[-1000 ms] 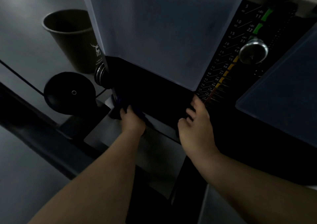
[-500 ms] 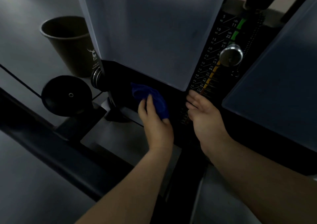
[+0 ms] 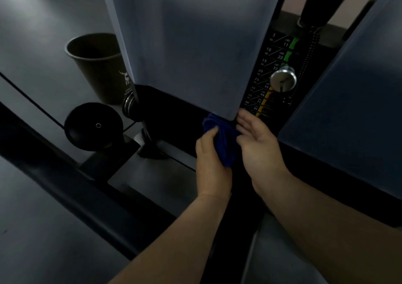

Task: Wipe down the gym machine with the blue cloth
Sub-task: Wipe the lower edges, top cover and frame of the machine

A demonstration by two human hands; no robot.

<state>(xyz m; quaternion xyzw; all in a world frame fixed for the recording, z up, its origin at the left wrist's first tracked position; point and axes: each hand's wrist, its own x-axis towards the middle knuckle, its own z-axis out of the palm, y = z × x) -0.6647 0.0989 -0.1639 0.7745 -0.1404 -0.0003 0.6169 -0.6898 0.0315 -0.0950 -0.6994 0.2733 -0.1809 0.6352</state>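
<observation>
The wipe-down looks mid-course — nothing shows which surfaces are already clean, and the translucent grey shroud panel (image 3: 191, 44) and the black numbered weight stack (image 3: 274, 76) with its chrome selector pin (image 3: 282, 80) may remain. The crumpled blue cloth (image 3: 224, 140) sits at the panel's lower right corner, its long axis running near to far. The left hand (image 3: 212, 161) grips it; the right hand (image 3: 258, 144) lies open beside it, fingertips touching — holding nothing.
</observation>
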